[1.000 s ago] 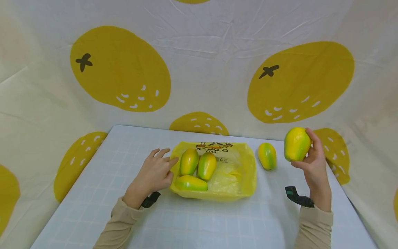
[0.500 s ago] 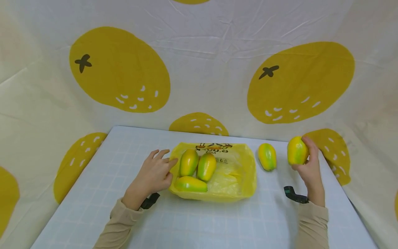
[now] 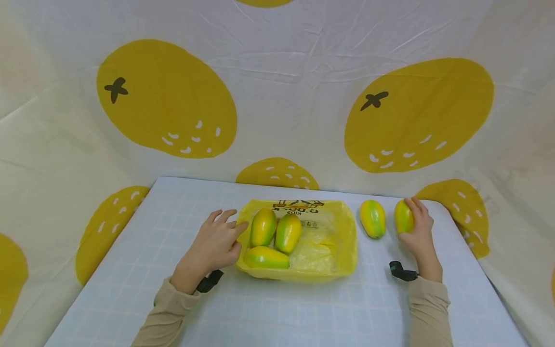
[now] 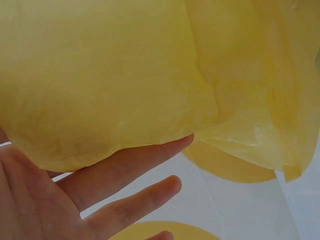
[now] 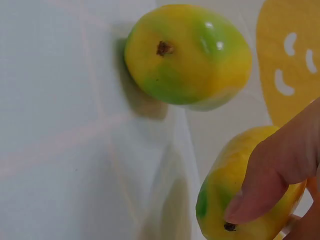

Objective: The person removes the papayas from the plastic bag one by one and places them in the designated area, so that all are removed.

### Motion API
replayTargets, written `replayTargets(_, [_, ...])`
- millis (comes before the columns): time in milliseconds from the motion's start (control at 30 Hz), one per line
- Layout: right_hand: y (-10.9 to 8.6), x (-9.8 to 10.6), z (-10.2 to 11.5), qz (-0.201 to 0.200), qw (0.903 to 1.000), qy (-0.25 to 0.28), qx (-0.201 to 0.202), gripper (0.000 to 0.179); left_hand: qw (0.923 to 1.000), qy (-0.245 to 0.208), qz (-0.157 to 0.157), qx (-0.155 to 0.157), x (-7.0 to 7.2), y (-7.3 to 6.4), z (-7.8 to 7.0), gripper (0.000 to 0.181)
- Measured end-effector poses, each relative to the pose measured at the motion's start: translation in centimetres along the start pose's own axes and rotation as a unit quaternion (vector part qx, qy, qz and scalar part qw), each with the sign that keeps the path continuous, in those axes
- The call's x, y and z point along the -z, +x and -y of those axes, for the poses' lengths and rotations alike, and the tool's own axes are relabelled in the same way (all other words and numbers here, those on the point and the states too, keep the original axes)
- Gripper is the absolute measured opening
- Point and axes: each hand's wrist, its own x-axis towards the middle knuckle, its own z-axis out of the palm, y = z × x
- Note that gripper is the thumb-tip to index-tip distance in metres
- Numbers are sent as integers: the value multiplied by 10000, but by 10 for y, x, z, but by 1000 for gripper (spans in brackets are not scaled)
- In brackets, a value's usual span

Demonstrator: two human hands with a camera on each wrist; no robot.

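A yellow plastic bag (image 3: 318, 258) lies opened out on the table, with three yellow-green mangoes (image 3: 263, 227) in its left half. At the bag's left edge is my left hand (image 3: 217, 241), fingers spread; in the left wrist view the straight fingers (image 4: 125, 167) touch the bag's side from outside. On the right, my right hand (image 3: 421, 233) grips a mango (image 3: 403, 218) between thumb and fingers, low over the table. Whether that mango touches the tabletop is hard to tell. Another mango (image 3: 372, 219) lies between it and the bag.
The table (image 3: 277, 313) has a pale blue checked cover. Behind it hangs a white cloth (image 3: 295, 96) printed with large yellow fruit shapes, close to the table's back edge. Cloth also hangs at both sides.
My right hand has brought its mango down and slightly left, towards the table beside the loose mango. The left hand and the bag stay where they were.
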Motion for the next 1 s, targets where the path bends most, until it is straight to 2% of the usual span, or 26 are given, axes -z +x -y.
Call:
replayTargets(100, [0,-4,-3,154,9996,-193,-133,94,10000,13,-14,-8,0,0,0,42])
replayTargets(333, [-1,-8,-9,585,9968,-526,-156,99,10000,44,-5,-4,-1,0,0,43])
replayTargets(600, [-2,-7,-8,986,9931,-575,-285,103,10000,-1,9,6,0,0,0,43])
replayTargets(833, [-3,-7,-10,980,9943,-400,-134,105,10000,11,12,-10,1,0,0,42])
replayTargets(1000, [-3,-8,-9,886,9955,-281,-192,107,10000,7,25,-14,0,0,1,42])
